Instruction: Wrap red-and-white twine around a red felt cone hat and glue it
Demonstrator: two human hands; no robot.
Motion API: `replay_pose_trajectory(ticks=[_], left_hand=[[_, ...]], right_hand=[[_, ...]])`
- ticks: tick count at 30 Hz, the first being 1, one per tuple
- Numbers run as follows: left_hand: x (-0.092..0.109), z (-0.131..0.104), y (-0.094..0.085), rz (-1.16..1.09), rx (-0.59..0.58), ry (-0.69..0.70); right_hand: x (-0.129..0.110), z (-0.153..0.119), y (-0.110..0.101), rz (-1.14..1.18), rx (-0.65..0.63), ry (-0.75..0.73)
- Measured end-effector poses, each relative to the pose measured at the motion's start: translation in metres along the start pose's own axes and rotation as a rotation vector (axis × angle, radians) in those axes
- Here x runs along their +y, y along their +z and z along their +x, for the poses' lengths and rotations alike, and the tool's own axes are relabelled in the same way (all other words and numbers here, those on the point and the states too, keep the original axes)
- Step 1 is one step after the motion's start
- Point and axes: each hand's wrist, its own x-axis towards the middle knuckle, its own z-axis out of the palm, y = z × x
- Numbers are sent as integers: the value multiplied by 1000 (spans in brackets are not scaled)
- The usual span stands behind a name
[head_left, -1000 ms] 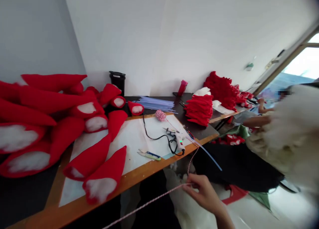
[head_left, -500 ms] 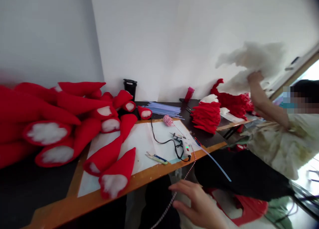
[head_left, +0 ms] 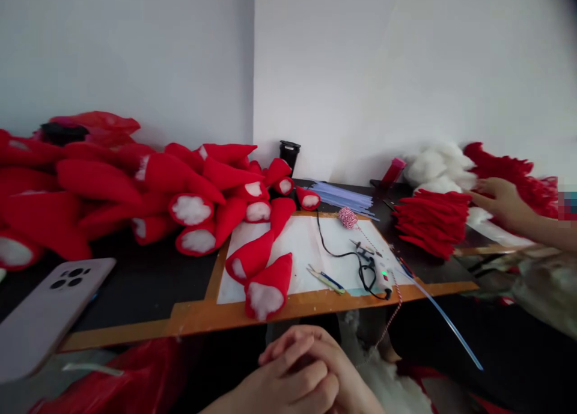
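Observation:
My left hand [head_left: 288, 381] and my right hand [head_left: 338, 357] are closed together, fingers folded over each other, just below the table's front edge. Whether anything lies inside them is hidden. Nearest to them is a red stuffed cone [head_left: 270, 288] with white filling at its open end, lying at the table edge. Behind it lies another red stuffed cone [head_left: 252, 255]. Thread snips [head_left: 325, 279] rest on the white sheet [head_left: 302, 246]. Red-and-white twine [head_left: 388, 324] runs from its ball [head_left: 348, 217] over the edge, to the right of my hands.
Many stuffed red cones [head_left: 103, 182] are heaped at left, behind a phone [head_left: 58, 312]. A glue gun [head_left: 364, 249], a white power strip [head_left: 383, 276] and pale sticks [head_left: 345, 197] lie on the table. At right, a co-worker's hand [head_left: 493, 200] is by stacked red fabric [head_left: 433, 222].
My view has swung left, bringing in the phone. My right hand, earlier open beside the twine, is now closed together with my left. The co-worker's arm, previously raised with white stuffing, has come down.

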Motion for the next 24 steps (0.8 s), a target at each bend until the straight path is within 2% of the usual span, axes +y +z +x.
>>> replay_pose_trajectory(ticks=[2,3,5,7,9,12,13,16,18,20,23,24], left_hand=[[0,12,0,12,77,194],[-1,18,-3,47,127,224],[-2,29,-14,122,156,196],[-5,38,-28,174,73,166],[-8,45,-38,197,-13,134],[-14,55,-50,160,-77,62],[-17,57,-54,125,-99,40],[-25,64,-66,32,-165,-14],[-29,66,-72,24,-198,-18],[-29,67,-72,61,-224,8],[-25,73,-62,104,-251,94],[-26,77,-58,100,-250,95]], right_hand=[[4,1,-7,-31,131,-70],[6,1,-11,-80,186,-134],[10,-4,-18,-224,247,-302],[14,-10,-22,-379,274,-478],[15,-17,-21,-462,225,-545],[6,-25,-22,-557,93,-468],[0,-27,-24,-598,101,-435],[-22,-37,-40,-730,252,-413],[-34,-42,-49,-795,266,-394],[-38,-42,-50,-752,173,-367],[-35,-29,-38,-516,-52,-297],[-35,-23,-34,-482,-82,-286]])
